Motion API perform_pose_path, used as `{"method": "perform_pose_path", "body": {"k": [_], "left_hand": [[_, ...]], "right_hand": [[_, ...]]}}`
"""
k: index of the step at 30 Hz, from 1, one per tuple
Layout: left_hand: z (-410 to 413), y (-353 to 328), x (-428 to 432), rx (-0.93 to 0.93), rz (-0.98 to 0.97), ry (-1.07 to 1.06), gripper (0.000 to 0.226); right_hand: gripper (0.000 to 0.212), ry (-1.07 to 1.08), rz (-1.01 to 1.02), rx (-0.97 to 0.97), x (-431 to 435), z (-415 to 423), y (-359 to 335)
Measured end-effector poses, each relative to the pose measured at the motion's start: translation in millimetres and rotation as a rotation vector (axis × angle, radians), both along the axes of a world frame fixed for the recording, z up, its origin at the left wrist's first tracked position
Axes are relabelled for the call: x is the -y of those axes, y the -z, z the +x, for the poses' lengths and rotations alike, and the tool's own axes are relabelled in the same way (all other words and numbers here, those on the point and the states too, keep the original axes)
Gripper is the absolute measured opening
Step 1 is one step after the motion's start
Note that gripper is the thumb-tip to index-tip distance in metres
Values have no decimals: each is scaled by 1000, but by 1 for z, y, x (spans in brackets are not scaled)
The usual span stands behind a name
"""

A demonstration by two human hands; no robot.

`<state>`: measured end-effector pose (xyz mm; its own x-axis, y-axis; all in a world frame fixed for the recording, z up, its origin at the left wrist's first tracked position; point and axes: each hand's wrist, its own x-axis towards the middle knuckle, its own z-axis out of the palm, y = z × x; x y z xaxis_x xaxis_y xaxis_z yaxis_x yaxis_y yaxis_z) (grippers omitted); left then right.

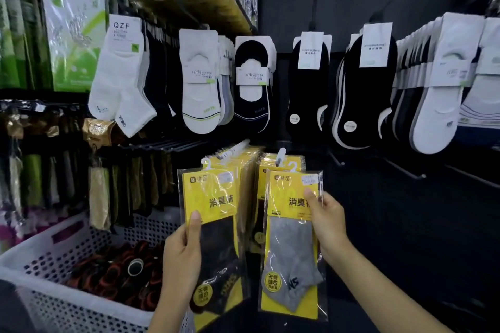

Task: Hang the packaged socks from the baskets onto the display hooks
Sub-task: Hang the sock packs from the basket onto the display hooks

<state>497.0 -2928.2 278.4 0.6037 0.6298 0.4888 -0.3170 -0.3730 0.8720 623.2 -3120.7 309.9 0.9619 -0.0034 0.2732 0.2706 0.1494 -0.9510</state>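
My left hand (181, 254) grips a yellow-carded pack of black socks (216, 249) by its left edge. My right hand (326, 216) holds a yellow-carded pack of grey socks (290, 257) by its right edge. Both packs are upright in clear sleeves with white hanger tabs on top. Just behind them, two display hooks (280, 155) carry stacks of the same yellow packs (243, 162). The tabs of the held packs sit close below the hook tips; whether they are on the hooks I cannot tell.
A white perforated basket (67, 240) with dark rolled socks (121, 270) stands at lower left. Rows of white and black socks (198, 81) hang on hooks above. Bare black hooks (400, 167) stick out at right. Bagged stockings (100, 197) hang at left.
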Motion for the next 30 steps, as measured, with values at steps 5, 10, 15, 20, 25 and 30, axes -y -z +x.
{"method": "perform_pose_path", "body": {"k": [5, 10, 15, 20, 25, 30], "left_hand": [[0, -3, -11, 6, 24, -52, 50], [1, -3, -11, -5, 39, -39, 50], [2, -4, -7, -8, 39, -12, 50], [5, -1, -3, -17, 26, 23, 51], [14, 5, 10, 0, 53, 68, 53], [23, 16, 30, -1, 45, 133, 47]], "right_hand": [[23, -27, -87, 60, -17, 12, -6], [21, 55, -88, -5, -37, 28, 1], [29, 268, -108, -127, -35, 45, 8], [28, 350, -167, -212, -17, 43, 29], [18, 94, -74, -174, -11, 10, 35], [27, -311, -35, -113, -24, -34, 19]]}}
